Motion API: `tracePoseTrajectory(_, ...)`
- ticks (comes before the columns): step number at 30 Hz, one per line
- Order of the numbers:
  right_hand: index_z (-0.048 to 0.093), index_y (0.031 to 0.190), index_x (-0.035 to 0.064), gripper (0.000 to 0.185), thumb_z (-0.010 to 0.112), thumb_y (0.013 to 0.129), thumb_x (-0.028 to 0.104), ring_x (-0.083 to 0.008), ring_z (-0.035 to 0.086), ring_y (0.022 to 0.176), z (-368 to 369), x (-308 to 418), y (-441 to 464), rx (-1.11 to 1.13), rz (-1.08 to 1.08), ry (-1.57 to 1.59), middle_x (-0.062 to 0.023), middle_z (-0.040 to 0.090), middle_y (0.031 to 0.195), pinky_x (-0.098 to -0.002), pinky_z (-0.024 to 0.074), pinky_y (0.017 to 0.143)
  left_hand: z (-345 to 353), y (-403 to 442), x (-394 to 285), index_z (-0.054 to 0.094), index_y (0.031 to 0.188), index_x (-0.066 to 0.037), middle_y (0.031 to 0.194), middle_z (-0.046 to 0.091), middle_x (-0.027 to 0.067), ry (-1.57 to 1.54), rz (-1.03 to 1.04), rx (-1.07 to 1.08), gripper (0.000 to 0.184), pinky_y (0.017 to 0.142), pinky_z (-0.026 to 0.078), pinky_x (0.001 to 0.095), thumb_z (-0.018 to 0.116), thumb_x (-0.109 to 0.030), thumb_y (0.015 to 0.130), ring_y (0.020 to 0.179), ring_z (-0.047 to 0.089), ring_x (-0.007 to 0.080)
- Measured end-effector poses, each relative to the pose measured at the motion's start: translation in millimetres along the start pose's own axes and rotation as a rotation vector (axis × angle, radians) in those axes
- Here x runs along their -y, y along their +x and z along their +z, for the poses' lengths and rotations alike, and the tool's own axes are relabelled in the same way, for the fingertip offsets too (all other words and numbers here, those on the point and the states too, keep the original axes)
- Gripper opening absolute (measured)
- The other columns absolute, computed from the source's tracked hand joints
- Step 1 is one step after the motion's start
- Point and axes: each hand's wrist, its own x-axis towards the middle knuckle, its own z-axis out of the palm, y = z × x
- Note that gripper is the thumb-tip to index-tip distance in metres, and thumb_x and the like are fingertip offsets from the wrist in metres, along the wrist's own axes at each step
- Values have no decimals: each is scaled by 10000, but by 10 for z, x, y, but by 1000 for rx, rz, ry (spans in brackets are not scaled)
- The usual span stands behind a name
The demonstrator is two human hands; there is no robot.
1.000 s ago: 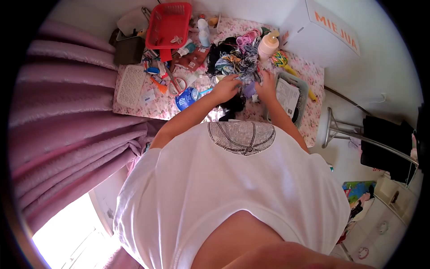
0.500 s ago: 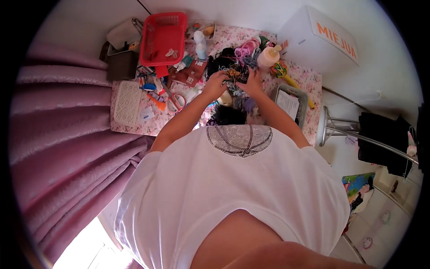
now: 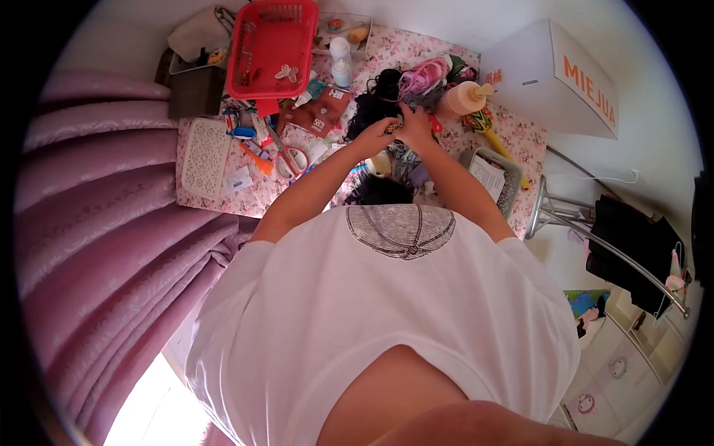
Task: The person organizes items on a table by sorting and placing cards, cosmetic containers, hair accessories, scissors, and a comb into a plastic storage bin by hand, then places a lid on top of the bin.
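My left hand (image 3: pixel 377 137) and my right hand (image 3: pixel 414 128) meet over a tangled pile on the table. Their fingers are closed on a small bundle of multicoloured yarn (image 3: pixel 397 128), mostly covered by the hands. Beyond them and to the left spreads black curly yarn or hair (image 3: pixel 366 111). A pink skein (image 3: pixel 425 78) lies just behind my right hand. Grey and pale strands (image 3: pixel 404 154) show below the hands. Close to my shirt sits a black fluffy clump (image 3: pixel 381 191).
At the left are a red basket (image 3: pixel 271 52), scissors (image 3: pixel 291 161) and a white perforated tray (image 3: pixel 204 158). A pump bottle (image 3: pixel 462 99), a grey basket (image 3: pixel 512 186) and a white box (image 3: pixel 549 78) stand at the right. A white bottle (image 3: pixel 341 63) stands behind.
My hands have come together over the yarn; before, they were apart on either side of it. The multicoloured strands that showed between them are now mostly covered. The view has shifted slightly.
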Motion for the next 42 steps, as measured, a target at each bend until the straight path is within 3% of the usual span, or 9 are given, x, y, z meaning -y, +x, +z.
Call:
tracePoseTrajectory(5,555,918,108,358,649,573,119,-334,466,864,108,-150,52,-118,-82,105,-130,479,891,-393,402,725,-129,33,-89,511,965,-27,999,496,124,233,181,-215,256,824,378,313,548,-103,724,955,483,259)
tracePoseTrajectory(11,548,802,69,282,601,530,20,-330,455,837,-630,256,-285,-293,-359,156,-131,478,818,-400,376,709,-249,119,-417,505,909,-11,937,493,163,354,327,-540,274,793,377,358,597,-179,712,892,477,327)
tracePoseTrajectory(16,546,731,110,135,521,599,93,-260,482,823,-613,348,-543,-263,-887,169,-58,501,802,-362,383,691,-285,305,-543,316,1179,46,1161,412,198,-220,-4,-341,741,870,345,306,686,-300,638,1041,438,230)
tracePoseTrajectory(19,543,726,111,120,523,607,112,-262,482,835,-580,410,-733,-250,-940,173,-53,503,816,-361,385,707,-326,312,-354,284,1209,36,1174,390,186,99,-105,-327,800,847,363,298,705,-274,603,1030,439,233)
tracePoseTrajectory(23,551,749,109,142,544,608,96,-284,482,859,-406,242,-855,-287,-778,178,-83,509,865,-375,384,743,-397,287,-195,395,1152,24,982,510,114,-117,-253,-54,664,728,415,255,695,-180,596,858,506,177)
tracePoseTrajectory(33,540,836,97,288,598,561,32,-334,444,940,-398,-99,-1077,-247,-469,61,-140,466,997,-398,380,768,-538,-242,-428,446,1095,-18,871,519,57,-293,-250,-207,552,576,405,223,704,-200,642,725,496,120)
tracePoseTrajectory(36,554,803,81,215,585,595,37,-295,498,865,-392,-129,-1113,-63,-570,233,-135,509,938,-362,409,716,-486,-440,-543,444,1103,-17,907,524,58,-245,-242,-247,508,614,415,228,660,-134,658,768,505,121)
tracePoseTrajectory(39,560,770,59,131,579,641,60,-245,536,738,-147,-249,-954,311,-242,683,-126,545,835,-323,426,642,-467,-554,-360,452,1093,-19,904,525,54,-115,-184,-332,468,636,415,230,621,-86,661,776,505,122)
tracePoseTrajectory(42,545,835,45,159,576,692,107,-218,547,680,-81,-157,-878,-73,-122,675,-120,563,786,-297,426,615,-494,-657,-123,464,1067,-31,867,526,51,-3,-123,-393,439,662,414,233,601,-68,652,764,504,128)
